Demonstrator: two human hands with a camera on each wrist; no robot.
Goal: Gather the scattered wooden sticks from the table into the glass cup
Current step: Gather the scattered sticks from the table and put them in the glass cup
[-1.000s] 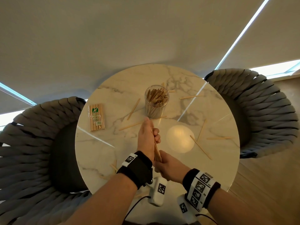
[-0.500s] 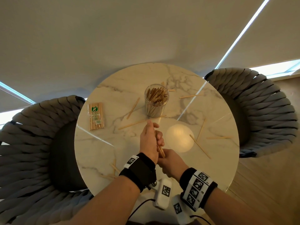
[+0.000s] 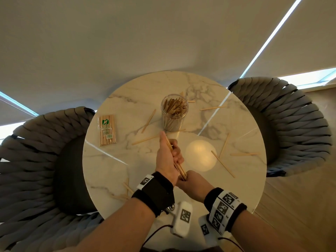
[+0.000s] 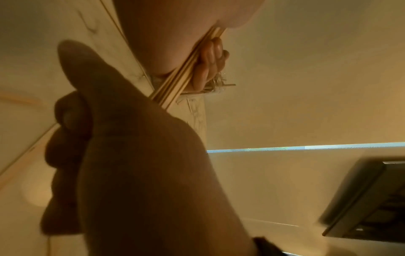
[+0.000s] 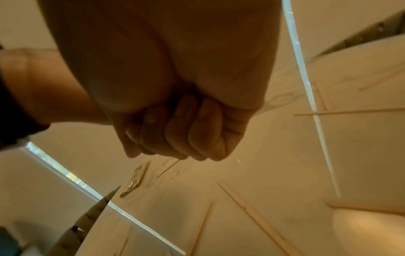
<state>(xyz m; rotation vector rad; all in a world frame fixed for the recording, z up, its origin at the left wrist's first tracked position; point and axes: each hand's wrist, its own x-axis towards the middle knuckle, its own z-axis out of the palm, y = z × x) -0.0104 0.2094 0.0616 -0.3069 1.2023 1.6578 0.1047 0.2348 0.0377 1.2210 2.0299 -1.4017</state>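
My left hand (image 3: 168, 157) grips a bundle of wooden sticks (image 3: 179, 166) upright-slanted over the table's near middle. Just below it, my right hand (image 3: 192, 184) is curled round the bundle's lower end. In the left wrist view the bundle (image 4: 186, 76) runs between the left fingers (image 4: 210, 57) and the dark right fist (image 4: 131, 155). The right wrist view shows the right fingers (image 5: 186, 135) tightly curled. The glass cup (image 3: 174, 113), holding several sticks, stands just beyond the hands. Loose sticks lie left of it (image 3: 149, 120), in front (image 3: 147, 140) and to the right (image 3: 222, 163).
A sealed packet of sticks (image 3: 107, 130) lies at the left of the round marble table (image 3: 112, 166). More sticks sit near the left front edge (image 3: 127, 188) and far right (image 3: 244, 154). Woven chairs flank the table at left (image 3: 36, 160) and right (image 3: 294, 124).
My right hand has drawn up closer under the left, so less of the bundle shows between them. Both hands otherwise stay in place.
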